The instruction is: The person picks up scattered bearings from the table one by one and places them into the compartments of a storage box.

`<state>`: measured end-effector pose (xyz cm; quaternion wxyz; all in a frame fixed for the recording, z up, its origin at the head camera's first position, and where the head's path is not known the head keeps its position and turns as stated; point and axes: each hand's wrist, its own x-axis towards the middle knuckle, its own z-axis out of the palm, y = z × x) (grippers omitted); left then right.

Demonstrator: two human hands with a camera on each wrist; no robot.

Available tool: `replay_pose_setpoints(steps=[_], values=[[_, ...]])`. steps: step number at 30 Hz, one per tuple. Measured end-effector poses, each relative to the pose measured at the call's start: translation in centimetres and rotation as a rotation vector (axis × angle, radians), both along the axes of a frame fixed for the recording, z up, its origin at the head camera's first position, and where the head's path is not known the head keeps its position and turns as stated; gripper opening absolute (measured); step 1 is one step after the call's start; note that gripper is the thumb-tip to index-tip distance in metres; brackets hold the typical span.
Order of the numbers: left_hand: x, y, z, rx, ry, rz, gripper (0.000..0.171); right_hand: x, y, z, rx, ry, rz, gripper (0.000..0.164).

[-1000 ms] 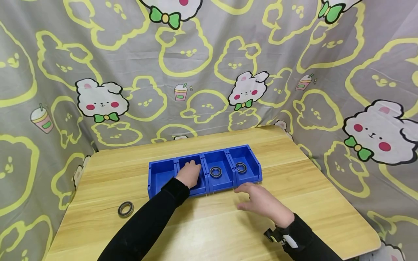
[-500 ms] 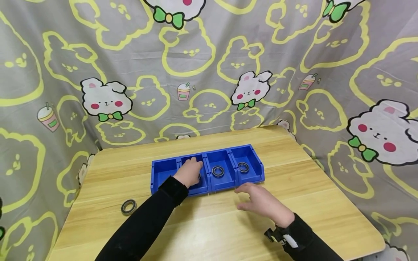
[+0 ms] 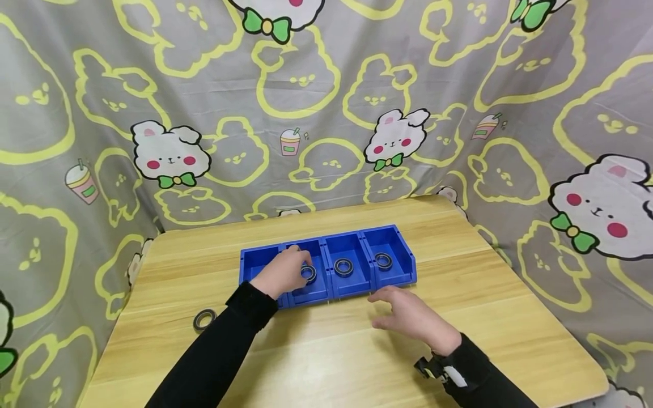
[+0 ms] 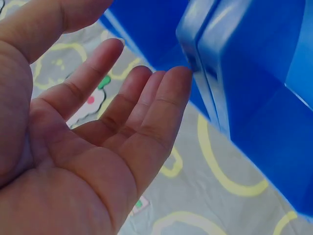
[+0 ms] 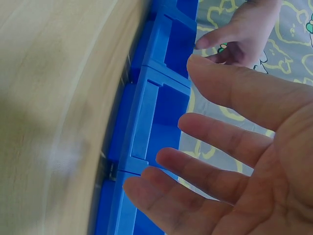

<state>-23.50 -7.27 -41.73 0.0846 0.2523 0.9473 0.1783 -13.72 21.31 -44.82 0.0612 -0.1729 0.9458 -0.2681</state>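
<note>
My left hand (image 3: 283, 272) hovers over the row of blue bins (image 3: 352, 288), around the divider between the two leftmost ones. Its fingers are loosely bent and hold nothing, as the left wrist view shows. Just right of those fingers a ball bearing (image 3: 308, 274) lies in the second bin. Another bearing (image 3: 343, 267) lies in the third bin, and one more bearing (image 3: 383, 261) in the rightmost. The leftmost bin is partly hidden by the left hand. My right hand (image 3: 415, 318) is held in front of the right end of the bins, fingers spread and relaxed, holding nothing.
A single loose bearing (image 3: 204, 321) lies on the wooden table (image 3: 326, 351), left of the bins and next to the left forearm. A patterned curtain (image 3: 316, 85) hangs behind and beside the table.
My left hand has let go of the bearing in the second bin and drawn back to the left, uncovering it. The right hand has stayed in place. The head view has shifted slightly.
</note>
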Motion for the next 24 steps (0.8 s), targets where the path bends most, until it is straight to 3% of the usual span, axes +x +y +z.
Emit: replay_pose_setpoints(steps=[8,15,24], values=[[0.8,-2.6,1.1,0.062,0.015,0.096,0.038,-0.3,0.0,-0.4,-0.008,-0.010,-0.015,0.044],[1.3,-4.8,1.5,0.093,0.044,0.122,0.043,-0.6,-0.3,-0.7,-0.011,-0.012,-0.020,0.044],[2.4,-8.1,1.4,0.100,0.056,0.191,0.043,-1.1,-0.6,-0.6,-0.003,0.030,-0.004,0.045]])
